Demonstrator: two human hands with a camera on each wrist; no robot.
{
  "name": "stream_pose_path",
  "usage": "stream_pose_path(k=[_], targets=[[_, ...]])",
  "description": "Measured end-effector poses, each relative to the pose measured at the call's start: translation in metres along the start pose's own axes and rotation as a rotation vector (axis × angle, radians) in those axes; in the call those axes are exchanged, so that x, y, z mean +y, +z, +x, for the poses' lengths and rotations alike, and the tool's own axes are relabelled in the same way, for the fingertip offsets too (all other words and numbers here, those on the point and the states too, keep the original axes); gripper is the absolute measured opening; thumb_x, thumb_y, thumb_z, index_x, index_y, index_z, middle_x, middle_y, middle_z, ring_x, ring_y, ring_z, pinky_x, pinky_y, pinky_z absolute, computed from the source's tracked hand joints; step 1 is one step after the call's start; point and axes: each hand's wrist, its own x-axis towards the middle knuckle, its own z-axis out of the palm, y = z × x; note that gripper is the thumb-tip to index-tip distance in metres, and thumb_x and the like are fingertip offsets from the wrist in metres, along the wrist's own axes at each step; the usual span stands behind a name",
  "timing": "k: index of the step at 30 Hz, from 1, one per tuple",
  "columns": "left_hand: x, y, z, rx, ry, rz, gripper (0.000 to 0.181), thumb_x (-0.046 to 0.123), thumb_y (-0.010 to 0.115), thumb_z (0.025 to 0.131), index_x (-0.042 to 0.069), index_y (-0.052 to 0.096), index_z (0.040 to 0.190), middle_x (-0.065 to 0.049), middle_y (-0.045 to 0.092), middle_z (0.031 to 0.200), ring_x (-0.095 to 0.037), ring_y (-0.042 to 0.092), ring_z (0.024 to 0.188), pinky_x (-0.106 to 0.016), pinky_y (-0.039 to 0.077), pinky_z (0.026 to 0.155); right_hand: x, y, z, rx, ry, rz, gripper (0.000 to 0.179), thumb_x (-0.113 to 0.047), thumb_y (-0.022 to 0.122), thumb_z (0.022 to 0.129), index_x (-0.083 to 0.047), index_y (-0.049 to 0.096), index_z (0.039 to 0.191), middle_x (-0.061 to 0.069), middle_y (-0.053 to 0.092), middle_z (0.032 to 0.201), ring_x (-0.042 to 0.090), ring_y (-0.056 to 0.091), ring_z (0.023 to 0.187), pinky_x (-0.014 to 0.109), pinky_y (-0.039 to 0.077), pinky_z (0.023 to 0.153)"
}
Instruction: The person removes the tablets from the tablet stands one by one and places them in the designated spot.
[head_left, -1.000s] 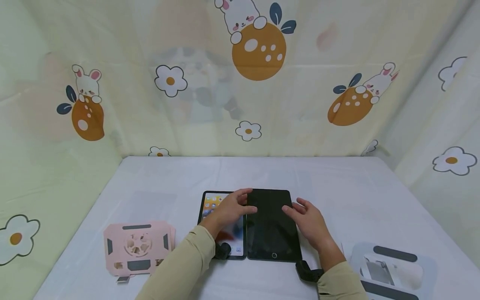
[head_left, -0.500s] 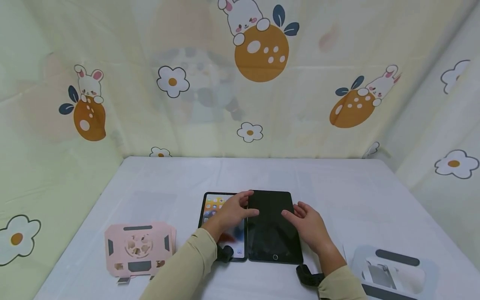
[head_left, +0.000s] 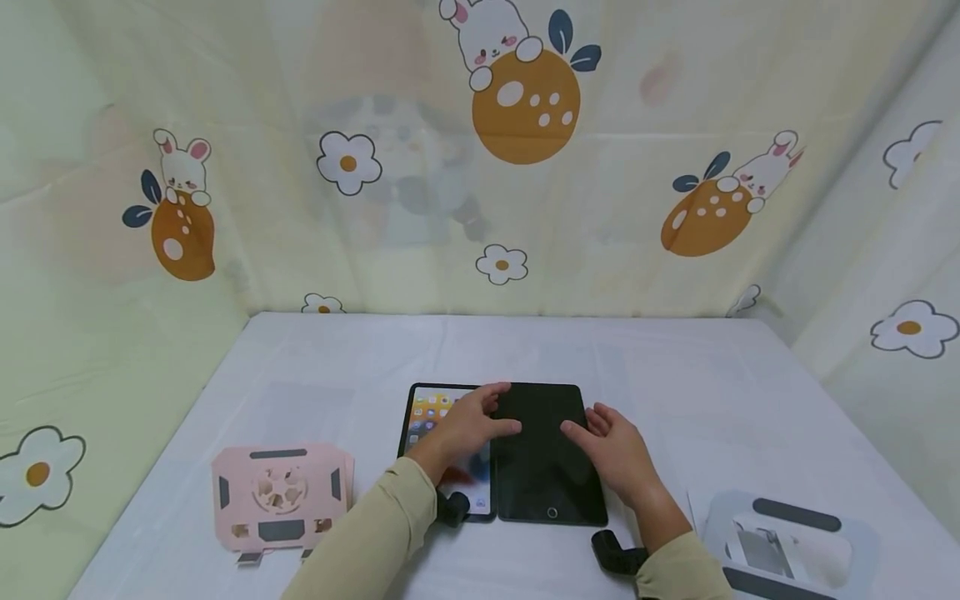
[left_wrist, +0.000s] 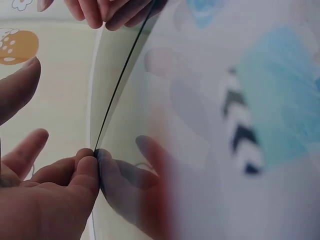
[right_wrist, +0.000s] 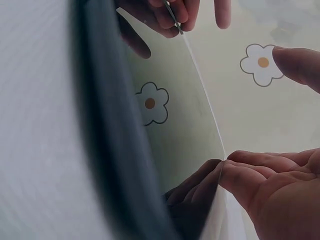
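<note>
Two tablets lie side by side on the white table. The left one, a lit tablet [head_left: 480, 492], shows a home screen with app icons. Next to it is a tablet with a black screen [head_left: 543, 475] and a round home button at its near edge. My left hand [head_left: 467, 427] reaches over the lit tablet. Its fingertips touch the far edges where the tablets meet, the thumb apart over the black screen. My right hand [head_left: 617, 450] is at the black tablet's right edge, fingertips against it and thumb raised. In the right wrist view, the right fingers [right_wrist: 255, 175] look fairly straight.
A pink tablet stand [head_left: 281, 500] lies folded at the left. At the front right lies a pale blue-grey stand [head_left: 862, 533] with dark pads. A patterned curtain [head_left: 420, 275] closes off the back and sides.
Both hands have shifted very slightly toward the table's front, and the thumbs are a little closer together. The tablets have barely moved; the head view has drifted slightly.
</note>
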Motion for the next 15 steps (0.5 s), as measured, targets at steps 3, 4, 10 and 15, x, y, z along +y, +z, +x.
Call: stream_pose_path(k=[3, 4, 10, 15], targets=[[0.000, 0.001, 0.002, 0.001, -0.001, 0.013, 0.064, 0.026, 0.076, 0.091, 0.019, 0.050, 0.148, -0.017, 0.047, 0.149, -0.032, 0.042, 0.138, -0.053, 0.034, 0.111, 0.000, 0.000, 0.001, 0.005, -0.002, -0.006, 0.084, -0.038, 0.064, 0.098, 0.009, 0.021, 0.153, 0.028, 0.032, 0.156, 0.040, 0.034, 0.142, 0.049, 0.033, 0.110], [0.000, 0.001, 0.002, 0.003, 0.000, 0.022, 0.064, 0.026, 0.077, 0.090, 0.018, 0.050, 0.148, -0.017, 0.048, 0.148, -0.032, 0.042, 0.138, -0.053, 0.035, 0.110, 0.000, 0.000, 0.001, 0.004, 0.000, -0.006, 0.085, -0.038, 0.064, 0.098, 0.009, 0.021, 0.153, 0.028, 0.031, 0.156, 0.040, 0.034, 0.142, 0.049, 0.033, 0.110], [0.006, -0.001, 0.000, 0.035, 0.040, 0.119, 0.067, 0.029, 0.078, 0.089, 0.017, 0.049, 0.149, -0.017, 0.050, 0.146, -0.034, 0.046, 0.134, -0.054, 0.039, 0.107, -0.002, -0.001, 0.001, 0.002, -0.022, -0.039, 0.087, -0.042, 0.063, 0.098, 0.007, 0.020, 0.155, 0.026, 0.026, 0.159, 0.039, 0.029, 0.145, 0.050, 0.030, 0.112], [0.021, -0.012, -0.004, 0.135, 0.181, 0.404, 0.057, 0.039, 0.069, 0.094, 0.017, 0.054, 0.145, -0.009, 0.050, 0.149, -0.031, 0.043, 0.138, -0.051, 0.037, 0.109, -0.018, -0.005, 0.004, 0.029, -0.119, -0.186, 0.083, -0.054, 0.053, 0.100, -0.007, 0.020, 0.159, 0.018, 0.018, 0.164, 0.039, 0.020, 0.148, 0.060, 0.024, 0.113]])
